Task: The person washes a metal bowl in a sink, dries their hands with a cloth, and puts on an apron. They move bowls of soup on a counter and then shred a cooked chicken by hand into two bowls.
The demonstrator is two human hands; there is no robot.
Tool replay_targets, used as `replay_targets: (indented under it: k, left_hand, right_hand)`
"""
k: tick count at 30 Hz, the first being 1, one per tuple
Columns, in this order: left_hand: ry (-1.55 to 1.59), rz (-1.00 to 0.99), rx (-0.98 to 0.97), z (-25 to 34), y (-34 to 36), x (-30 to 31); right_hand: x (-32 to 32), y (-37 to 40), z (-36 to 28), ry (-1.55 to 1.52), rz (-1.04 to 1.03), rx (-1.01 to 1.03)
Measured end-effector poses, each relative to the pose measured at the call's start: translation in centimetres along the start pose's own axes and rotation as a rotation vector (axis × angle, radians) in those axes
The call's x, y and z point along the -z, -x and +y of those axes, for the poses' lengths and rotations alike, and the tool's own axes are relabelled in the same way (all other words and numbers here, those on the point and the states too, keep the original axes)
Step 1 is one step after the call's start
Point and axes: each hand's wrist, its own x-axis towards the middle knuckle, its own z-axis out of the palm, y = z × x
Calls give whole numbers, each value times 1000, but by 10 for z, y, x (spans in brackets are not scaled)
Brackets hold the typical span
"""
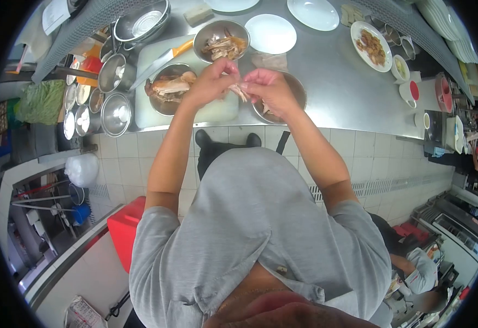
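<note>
My left hand (210,82) and my right hand (269,87) meet above the steel counter (332,82), both pinching a piece of cooked chicken (241,91) between the fingertips. Under my right hand sits a metal bowl (299,90), mostly hidden by the hand. A second metal bowl (169,87) with chicken pieces lies left of my left hand on a white cutting board (157,112). A third bowl (221,42) with bones and scraps stands just beyond the hands.
A knife with an orange handle (165,57) lies on the board. Several steel pots and small bowls (113,93) crowd the left. White plates (271,34) and a plate of food (371,46) sit farther back. A red bin (127,229) stands on the tiled floor; another person (419,270) is at lower right.
</note>
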Motion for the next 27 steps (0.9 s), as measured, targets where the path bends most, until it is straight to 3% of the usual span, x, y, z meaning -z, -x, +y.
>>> replay_targets:
  k: [8,17,27]
  left_hand:
    - [147,6,-57,-14,10,12]
    - [334,-33,-53,-18,10,18]
    - [416,23,-21,-32,6,11]
  right_hand:
    - [-16,-6,2,134,-8,41]
    - [-14,-12,-1,36,-109,-26]
    - [-25,-10,3,270,33,104]
